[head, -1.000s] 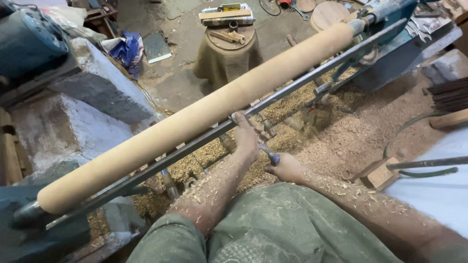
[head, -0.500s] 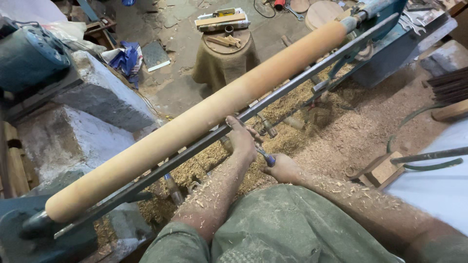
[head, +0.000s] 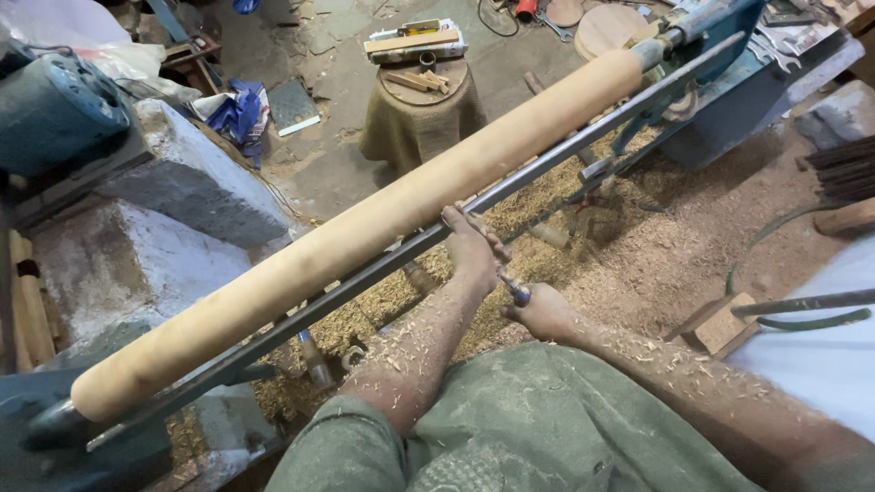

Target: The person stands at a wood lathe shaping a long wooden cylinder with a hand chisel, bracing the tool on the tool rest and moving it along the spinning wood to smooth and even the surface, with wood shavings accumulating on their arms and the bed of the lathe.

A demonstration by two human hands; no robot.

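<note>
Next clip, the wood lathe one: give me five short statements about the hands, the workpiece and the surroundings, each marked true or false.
1. The long pale wooden cylinder is mounted lengthwise on the lathe. True.
2. The left hand rests on the long metal tool rest bar. True.
3. The right hand is empty. False: it grips a blue-handled turning tool.
4. The floor under the lathe is swept clean. False: wood shavings cover it.
5. A burlap-covered round stool beyond the lathe carries small wooden pieces. True.
</note>
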